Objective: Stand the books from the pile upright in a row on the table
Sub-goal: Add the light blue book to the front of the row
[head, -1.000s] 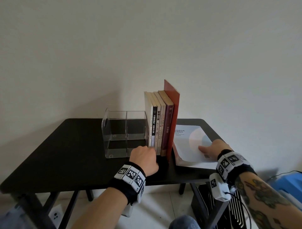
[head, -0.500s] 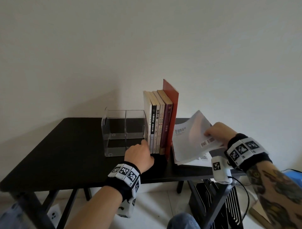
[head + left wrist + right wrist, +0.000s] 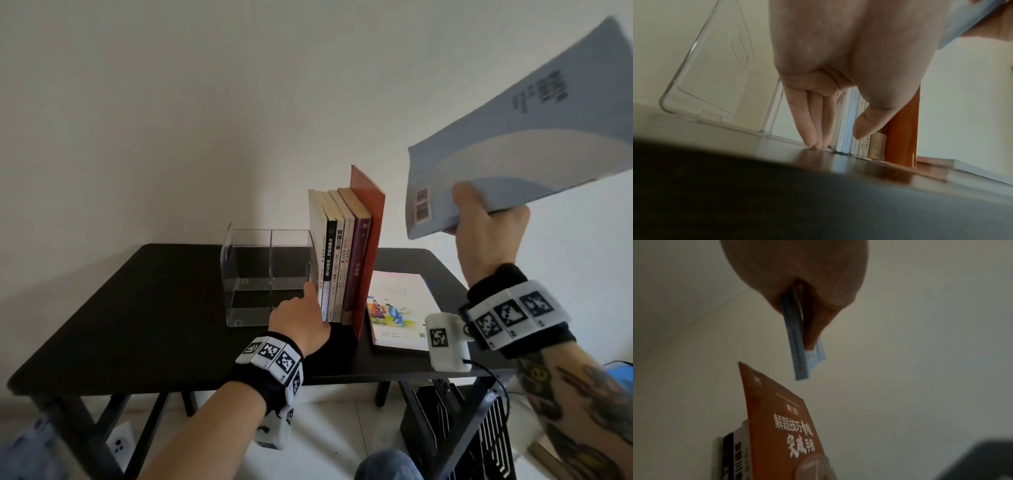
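Overhead, right hand (image 3: 486, 236) raised, pinching pale blue book (image 3: 534, 137) — left hand (image 3: 301, 322), fingers straight, at row's (image 3: 342, 253) base.

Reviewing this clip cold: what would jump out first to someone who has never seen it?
The pale blue book, held aloft at upper right by the right hand. Next, the row of upright books mid-table, ending in a tall orange book, with the left hand at its base beside a clear acrylic organizer. One illustrated book lies flat.

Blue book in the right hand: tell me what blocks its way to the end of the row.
Nothing visible. The blue book is held high in the right hand; the slot beside the red book is open, though the picture book lies flat there.
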A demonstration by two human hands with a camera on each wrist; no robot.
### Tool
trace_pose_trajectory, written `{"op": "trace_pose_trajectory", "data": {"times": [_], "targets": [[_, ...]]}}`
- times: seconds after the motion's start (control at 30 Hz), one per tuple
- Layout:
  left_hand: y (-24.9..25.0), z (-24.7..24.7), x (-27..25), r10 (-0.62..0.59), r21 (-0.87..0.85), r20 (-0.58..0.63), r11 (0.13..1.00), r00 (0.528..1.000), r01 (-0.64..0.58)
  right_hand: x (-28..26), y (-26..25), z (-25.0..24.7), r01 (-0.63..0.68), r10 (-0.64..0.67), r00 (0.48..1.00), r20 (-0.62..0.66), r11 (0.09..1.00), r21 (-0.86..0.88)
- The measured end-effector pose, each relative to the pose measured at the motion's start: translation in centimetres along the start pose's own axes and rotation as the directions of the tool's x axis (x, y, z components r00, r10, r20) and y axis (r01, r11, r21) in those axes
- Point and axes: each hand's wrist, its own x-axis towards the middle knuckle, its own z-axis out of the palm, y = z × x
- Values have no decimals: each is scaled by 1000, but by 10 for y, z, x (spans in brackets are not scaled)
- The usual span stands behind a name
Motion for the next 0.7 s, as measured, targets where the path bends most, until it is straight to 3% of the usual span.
{"op": "trace_pose_trajectory", "data": {"times": [0.13, 0.2, 0.47, 0.7], "targets": [[1, 1, 1, -3, 13, 10, 1000, 1000, 3, -17, -14, 11, 123, -108, 989, -104, 980, 154], [0, 2, 0, 2, 28, 0, 1000, 1000, -2, -23, -21, 17, 178, -163, 982, -93, 968, 180], [-2, 3, -2, 20, 47, -36, 999, 999, -18, -55, -35, 49, 327, -342, 928, 146, 938, 117], [-2, 3, -10, 52, 102, -76, 994, 996, -45, -84, 5, 80, 261, -253, 911, 327, 965, 18]]}}
